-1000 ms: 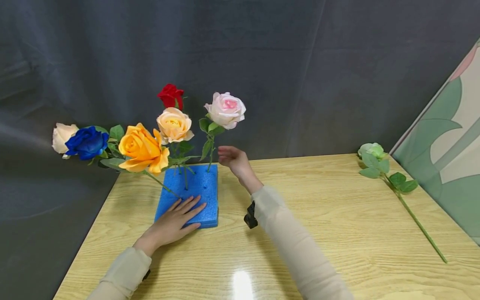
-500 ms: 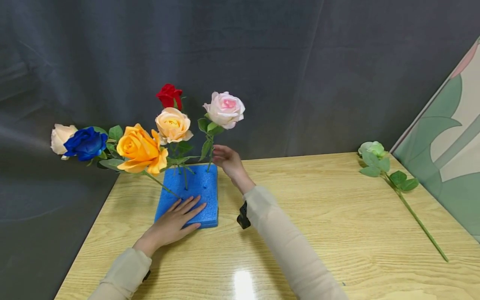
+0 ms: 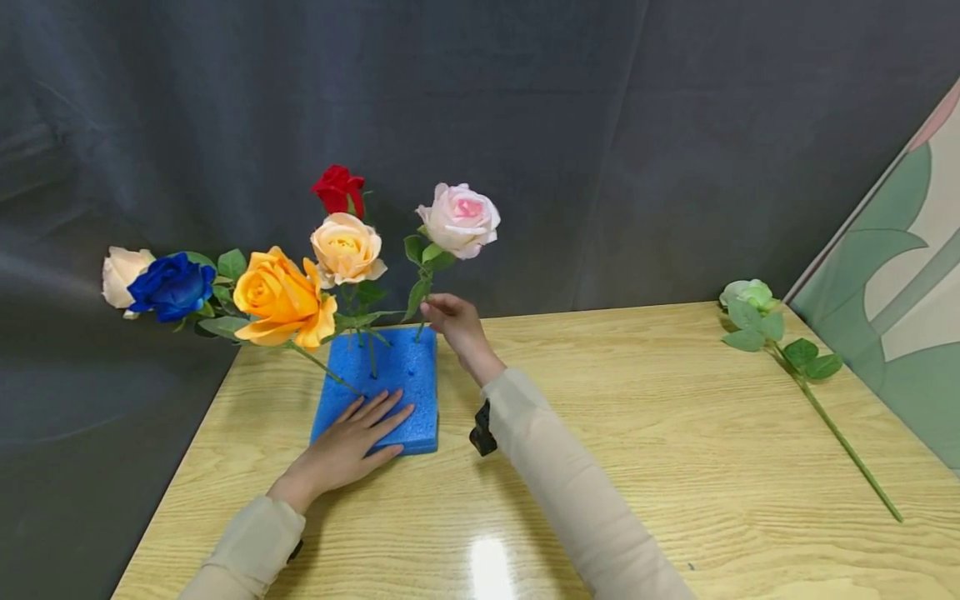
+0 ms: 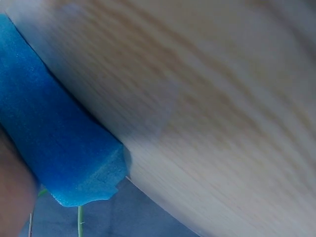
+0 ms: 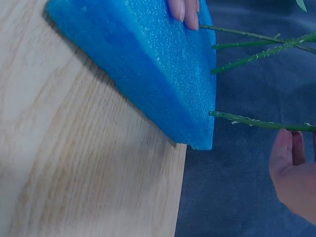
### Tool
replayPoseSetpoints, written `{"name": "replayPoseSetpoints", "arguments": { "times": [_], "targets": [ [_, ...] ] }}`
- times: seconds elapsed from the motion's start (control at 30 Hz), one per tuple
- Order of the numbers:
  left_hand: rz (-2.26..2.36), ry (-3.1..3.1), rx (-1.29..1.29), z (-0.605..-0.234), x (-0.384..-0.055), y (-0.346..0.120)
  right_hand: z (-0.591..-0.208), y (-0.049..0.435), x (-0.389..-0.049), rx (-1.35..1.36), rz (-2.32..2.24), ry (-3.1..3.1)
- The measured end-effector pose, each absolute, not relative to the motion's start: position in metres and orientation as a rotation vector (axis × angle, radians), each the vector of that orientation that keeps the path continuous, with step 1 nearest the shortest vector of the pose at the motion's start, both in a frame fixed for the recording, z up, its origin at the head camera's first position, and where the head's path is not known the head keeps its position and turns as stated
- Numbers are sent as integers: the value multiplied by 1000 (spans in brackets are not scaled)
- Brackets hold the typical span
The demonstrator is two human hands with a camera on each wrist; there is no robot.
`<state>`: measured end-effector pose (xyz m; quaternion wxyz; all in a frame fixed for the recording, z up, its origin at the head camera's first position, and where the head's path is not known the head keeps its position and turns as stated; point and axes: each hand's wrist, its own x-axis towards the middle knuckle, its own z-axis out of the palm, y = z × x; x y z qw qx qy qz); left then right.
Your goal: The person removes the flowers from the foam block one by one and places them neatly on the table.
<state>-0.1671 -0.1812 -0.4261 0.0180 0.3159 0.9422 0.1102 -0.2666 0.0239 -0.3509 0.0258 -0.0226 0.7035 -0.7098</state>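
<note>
A blue foam block (image 3: 416, 421) lies on the table, with several artificial roses standing in its top. My left hand (image 3: 341, 450) rests on the block's near part, palm down and fingers spread. At the block's far right corner stands a pale pink rose (image 3: 461, 221). Its green stem (image 5: 256, 122) goes into the foam in the right wrist view. My right hand (image 3: 459, 333) pinches that stem between thumb and fingers, below the leaves. The left wrist view has the block's side (image 4: 59, 128) and only a sliver of my left hand.
Left of the pink rose are red (image 3: 341, 192), peach (image 3: 347, 248), orange (image 3: 281, 292), blue (image 3: 174, 287) and cream (image 3: 123, 277) roses, several leaning left. A pale green rose (image 3: 750, 296) lies at the table's right. Behind hangs a dark curtain (image 3: 562, 150).
My right hand has come left to the pink rose's stem and taken hold of it. The bloom has shifted slightly right in the last half second. My left hand has stayed put.
</note>
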Motion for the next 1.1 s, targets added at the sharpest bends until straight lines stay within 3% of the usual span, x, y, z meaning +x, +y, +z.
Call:
{"name": "replayPoseSetpoints", "arguments": {
  "times": [1.1],
  "targets": [
    [366,2923,969,-425,-169,-180,-358,35,-280,173,-2504,1796]
  ]
}}
